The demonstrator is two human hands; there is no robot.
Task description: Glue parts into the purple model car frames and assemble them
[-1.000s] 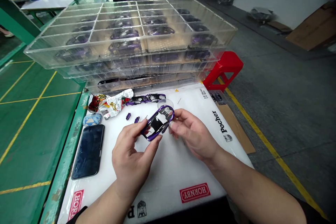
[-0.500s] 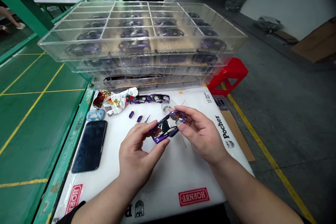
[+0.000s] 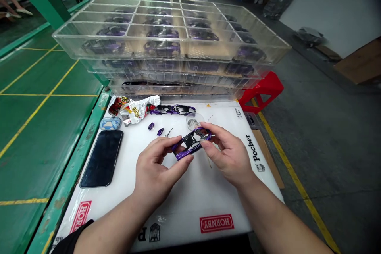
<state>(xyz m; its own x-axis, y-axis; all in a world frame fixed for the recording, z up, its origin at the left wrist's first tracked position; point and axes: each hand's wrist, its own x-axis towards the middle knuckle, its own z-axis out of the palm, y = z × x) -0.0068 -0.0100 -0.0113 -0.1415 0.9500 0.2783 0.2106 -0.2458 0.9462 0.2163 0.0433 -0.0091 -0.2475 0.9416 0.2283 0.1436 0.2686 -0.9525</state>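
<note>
Clear trays (image 3: 95,45) stack at the far edge of the white mat (image 3: 190,202). Above its middle, the left hand (image 3: 157,170) and right hand (image 3: 226,154) pinch a purple model car body (image 3: 190,145) between closed fingers: light, brittle-looking plastic, best held by its rims.

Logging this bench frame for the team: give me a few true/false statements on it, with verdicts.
1. Left hand and right hand both hold a purple model car body. True.
2. The smartphone sits on the clear tray stack. False: it lies on the white sheet, left of the hands.
3. The trays hold purple car bodies in compartments. True.
4. The red stool stands on the white sheet. False: it stands on the floor.
</note>
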